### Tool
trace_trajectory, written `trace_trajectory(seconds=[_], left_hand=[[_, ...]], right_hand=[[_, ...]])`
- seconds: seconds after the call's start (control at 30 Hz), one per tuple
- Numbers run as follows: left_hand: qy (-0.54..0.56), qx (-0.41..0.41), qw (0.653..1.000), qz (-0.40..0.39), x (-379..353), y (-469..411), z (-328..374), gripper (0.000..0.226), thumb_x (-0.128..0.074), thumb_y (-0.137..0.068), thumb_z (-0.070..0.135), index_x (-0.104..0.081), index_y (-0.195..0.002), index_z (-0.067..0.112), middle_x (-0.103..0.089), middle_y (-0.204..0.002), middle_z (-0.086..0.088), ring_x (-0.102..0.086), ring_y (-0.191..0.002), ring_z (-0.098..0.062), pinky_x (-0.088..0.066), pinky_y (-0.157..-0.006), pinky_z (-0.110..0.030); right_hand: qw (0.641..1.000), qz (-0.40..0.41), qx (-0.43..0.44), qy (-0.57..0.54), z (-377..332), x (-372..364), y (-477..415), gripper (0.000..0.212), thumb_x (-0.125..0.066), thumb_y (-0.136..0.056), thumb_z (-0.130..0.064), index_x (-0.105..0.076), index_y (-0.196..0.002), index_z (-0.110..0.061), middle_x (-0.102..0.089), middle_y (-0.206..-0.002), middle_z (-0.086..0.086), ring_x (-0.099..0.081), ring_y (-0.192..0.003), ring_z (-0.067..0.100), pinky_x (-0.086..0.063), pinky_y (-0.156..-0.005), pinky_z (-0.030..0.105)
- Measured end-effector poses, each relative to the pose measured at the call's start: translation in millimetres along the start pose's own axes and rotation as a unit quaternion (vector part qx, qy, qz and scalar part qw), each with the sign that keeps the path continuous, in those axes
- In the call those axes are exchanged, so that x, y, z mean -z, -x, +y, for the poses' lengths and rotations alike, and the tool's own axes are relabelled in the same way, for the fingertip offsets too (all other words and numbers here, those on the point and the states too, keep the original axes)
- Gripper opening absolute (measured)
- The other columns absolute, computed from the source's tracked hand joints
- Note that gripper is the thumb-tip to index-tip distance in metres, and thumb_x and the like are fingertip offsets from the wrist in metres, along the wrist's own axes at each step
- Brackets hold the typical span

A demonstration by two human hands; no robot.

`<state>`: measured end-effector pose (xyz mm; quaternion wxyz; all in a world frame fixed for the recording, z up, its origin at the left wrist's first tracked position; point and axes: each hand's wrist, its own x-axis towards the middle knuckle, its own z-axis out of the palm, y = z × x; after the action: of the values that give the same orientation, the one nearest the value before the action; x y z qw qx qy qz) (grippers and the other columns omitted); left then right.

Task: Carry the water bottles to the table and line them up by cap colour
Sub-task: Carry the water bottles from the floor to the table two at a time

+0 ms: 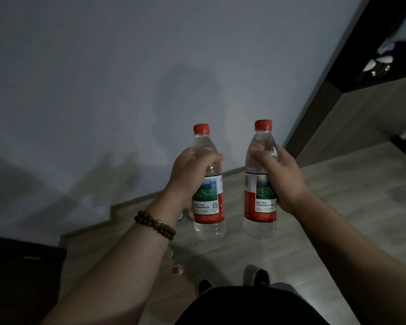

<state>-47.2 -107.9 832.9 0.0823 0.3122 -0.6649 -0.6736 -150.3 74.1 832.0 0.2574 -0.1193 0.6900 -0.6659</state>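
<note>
Out front, left hand (192, 171) and right hand (280, 177) grip upright bottles (209, 207).

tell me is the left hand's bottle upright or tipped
Upright: the bottle has its red cap on top, base toward the floor, in the left hand.

grey wall (103, 78) ahead | pale wood-plank floor (338, 207) | dark cabinet (17, 277) lower left | brown bead bracelet (155, 225) | dark shoes (256, 275) below

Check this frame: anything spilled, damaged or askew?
Nothing stands out. The left hand grips the left bottle, the right hand grips the right bottle, both roughly upright and capped. No spill shows on the floor. The floor bottles beside the left forearm are too dim to judge.
</note>
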Motion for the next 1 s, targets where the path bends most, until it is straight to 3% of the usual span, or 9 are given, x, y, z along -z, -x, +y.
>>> trace_trajectory(seconds=[0.07, 0.17, 0.33, 0.43, 0.63, 0.73, 0.9, 1.0], left_hand=[[0.025, 0.033, 0.999, -0.026, -13, -8, 3, 0.028, -0.083, -0.06, 0.047, -0.074, -0.079, 0.029, -0.074, -0.079, -0.005, -0.074, -0.073, -0.025, -0.061, -0.073, -0.045], [0.022, 0.043, 0.998, -0.034, -34, -20, 9, 0.042, -0.082, -0.061, 0.047, -0.07, -0.089, 0.018, -0.073, -0.079, -0.008, -0.073, -0.074, -0.029, -0.06, -0.077, -0.049], [0.004, 0.047, 0.997, -0.056, -84, -45, 23, 0.052, -0.079, -0.067, 0.06, -0.068, -0.096, 0.018, -0.073, -0.079, -0.003, -0.073, -0.071, -0.023, -0.061, -0.074, -0.043], [-0.018, 0.044, 0.997, -0.065, -127, -62, 34, 0.053, -0.073, -0.075, 0.066, -0.068, -0.093, 0.017, -0.074, -0.078, -0.004, -0.073, -0.069, -0.022, -0.061, -0.074, -0.041], [-0.059, 0.027, 0.996, -0.067, -241, -99, 57, 0.063, -0.059, -0.084, 0.078, -0.068, -0.102, 0.018, -0.077, -0.079, -0.002, -0.077, -0.071, -0.019, -0.06, -0.07, -0.036], [-0.067, 0.028, 0.995, -0.069, -300, -117, 70, 0.066, -0.058, -0.082, 0.081, -0.067, -0.104, 0.019, -0.077, -0.08, -0.002, -0.077, -0.072, -0.019, -0.06, -0.069, -0.036], [-0.073, 0.018, 0.994, -0.079, -396, -146, 89, 0.07, -0.059, -0.075, 0.084, -0.068, -0.101, 0.019, -0.077, -0.08, -0.002, -0.077, -0.072, -0.02, -0.062, -0.072, -0.039], [-0.069, 0.019, 0.994, -0.082, -451, -165, 101, 0.071, -0.061, -0.073, 0.082, -0.068, -0.101, 0.018, -0.078, -0.083, -0.004, -0.078, -0.077, -0.024, -0.064, -0.082, -0.047]], right_hand=[[0.999, 0.02, -0.016, -0.024, 1, 9, -1, 0.048, -0.077, -0.075, -0.054, -0.068, -0.114, -0.026, -0.075, -0.103, 0.006, -0.075, -0.097, 0.028, -0.057, -0.094, 0.058], [0.997, 0.04, -0.043, -0.048, 3, 26, -5, 0.055, -0.079, -0.079, -0.05, -0.064, -0.122, -0.02, -0.074, -0.106, 0.01, -0.074, -0.099, 0.035, -0.055, -0.093, 0.064], [0.994, 0.087, -0.063, -0.026, -1, 72, -17, 0.07, -0.074, -0.072, -0.068, -0.06, -0.127, -0.027, -0.074, -0.114, 0.002, -0.075, -0.099, 0.024, -0.058, -0.093, 0.057], [0.991, 0.115, -0.062, -0.015, -6, 113, -29, 0.067, -0.069, -0.081, -0.068, -0.06, -0.131, -0.024, -0.075, -0.112, 0.0, -0.076, -0.097, 0.022, -0.059, -0.092, 0.053], [0.988, 0.151, -0.036, 0.018, -16, 217, -67, 0.048, -0.062, -0.087, -0.069, -0.068, -0.111, -0.028, -0.078, -0.095, -0.005, -0.077, -0.086, 0.013, -0.061, -0.081, 0.04], [0.985, 0.169, -0.022, 0.019, -25, 277, -86, 0.048, -0.06, -0.088, -0.069, -0.07, -0.107, -0.026, -0.078, -0.092, -0.007, -0.077, -0.085, 0.013, -0.06, -0.073, 0.033], [0.98, 0.195, -0.011, 0.026, -36, 374, -112, 0.05, -0.06, -0.088, -0.071, -0.07, -0.105, -0.025, -0.077, -0.089, -0.011, -0.076, -0.081, 0.011, -0.058, -0.07, 0.032], [0.973, 0.231, -0.02, 0.016, -39, 421, -127, 0.054, -0.061, -0.078, -0.079, -0.069, -0.096, -0.028, -0.077, -0.086, -0.01, -0.076, -0.079, 0.012, -0.062, -0.078, 0.043]])
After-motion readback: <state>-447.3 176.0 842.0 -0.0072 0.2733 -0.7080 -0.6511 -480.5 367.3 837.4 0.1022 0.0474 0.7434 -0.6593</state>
